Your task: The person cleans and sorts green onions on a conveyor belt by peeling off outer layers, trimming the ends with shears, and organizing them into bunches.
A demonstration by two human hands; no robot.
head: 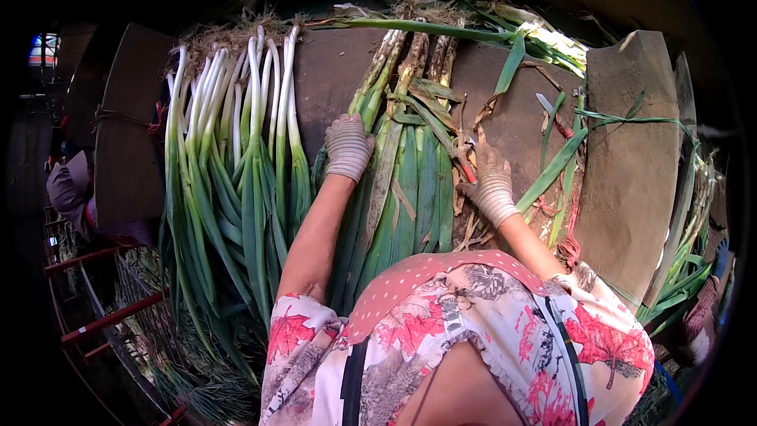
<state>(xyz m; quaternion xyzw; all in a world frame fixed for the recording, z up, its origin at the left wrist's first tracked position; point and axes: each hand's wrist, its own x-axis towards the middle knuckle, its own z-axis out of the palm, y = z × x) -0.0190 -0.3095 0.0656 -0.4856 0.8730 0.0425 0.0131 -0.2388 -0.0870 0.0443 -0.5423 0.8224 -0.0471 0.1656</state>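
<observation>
My left hand (349,145), in a striped work glove, is curled over the stem of a soil-stained large green onion (378,80). That stalk lies at the left of a small pile of untrimmed green onions (414,183), roots at the far end and brown, withered leaves among the green. To the right of the pile, my gloved right hand (491,180) holds a small tool with a red handle (467,170); its working end is hard to make out among dry leaf scraps (482,112). On the left lie several cleaned green onions (254,100) with white stems.
An upright board (627,160) stands at the right, tied with green twine (633,120). Another board (133,130) is at the left. Peeled leaves (550,41) heap along the far edge. Red string (569,242) hangs at right. Other people are partly visible at both sides, including a sleeve (704,307).
</observation>
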